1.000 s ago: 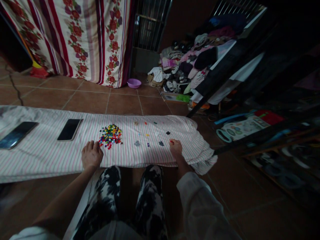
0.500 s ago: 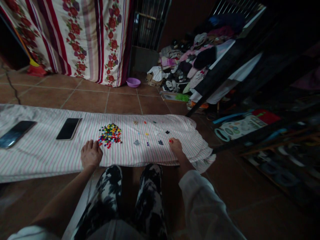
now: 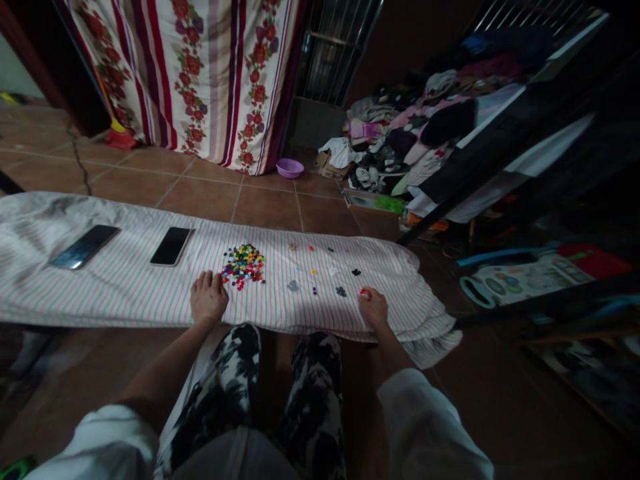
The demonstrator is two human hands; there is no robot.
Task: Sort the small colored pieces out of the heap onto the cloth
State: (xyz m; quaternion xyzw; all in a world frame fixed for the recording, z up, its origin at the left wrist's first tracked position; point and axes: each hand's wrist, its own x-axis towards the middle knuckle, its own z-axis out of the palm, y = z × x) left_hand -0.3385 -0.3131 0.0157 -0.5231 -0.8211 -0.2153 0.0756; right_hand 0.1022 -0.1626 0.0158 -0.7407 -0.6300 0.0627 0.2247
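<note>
A pile of small multicoloured pieces point(image 3: 245, 265) lies on the striped cloth point(image 3: 280, 313). My left hand point(image 3: 209, 297) rests on the cloth at the pile's near left edge, fingers bent and close together; what is under the fingertips is hidden. To the right, small groups are spread in rows, among them a grey group point(image 3: 293, 286), a dark blue group point(image 3: 341, 291), a yellow one point(image 3: 313, 271) and a black one point(image 3: 356, 272). Below the black group my right hand point(image 3: 374, 307) is closed, with red pieces at its fingertips.
Two phones, one point(image 3: 171, 246) nearer the pile and another point(image 3: 86, 247) farther left, lie on the cloth. Behind on the tiled floor are a purple basin point(image 3: 290, 168) and heaped clothes point(image 3: 400, 133). A dark slanting bar point(image 3: 425, 223) stands at the right.
The camera view has shifted, so the whole scene sits farther right. Both hands stay at nearly the same places on the cloth, the right still with red at its fingertips.
</note>
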